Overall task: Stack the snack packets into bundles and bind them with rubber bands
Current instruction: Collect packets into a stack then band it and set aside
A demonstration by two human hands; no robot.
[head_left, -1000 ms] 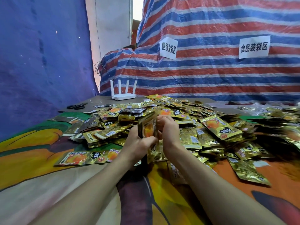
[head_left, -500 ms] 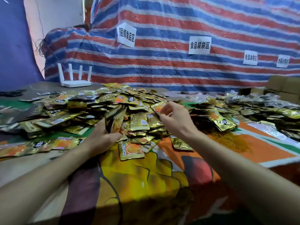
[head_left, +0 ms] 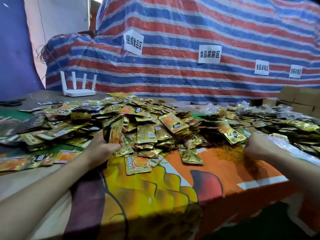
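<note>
Head view: my left hand (head_left: 102, 148), at the near edge of the packet heap (head_left: 155, 116), has its fingers curled round an upright stack of snack packets (head_left: 115, 131). My right hand (head_left: 258, 147), right of the heap, hangs fisted at the edge of a tangle of yellow rubber bands (head_left: 225, 153) on the tabletop (head_left: 155, 196); whether its fingers pinch a band I cannot tell.

snack packets (head_left: 146, 134): glossy gold foil | tarpaulin (head_left: 173, 80): woven plastic | router (head_left: 78, 91): matt plastic
</note>
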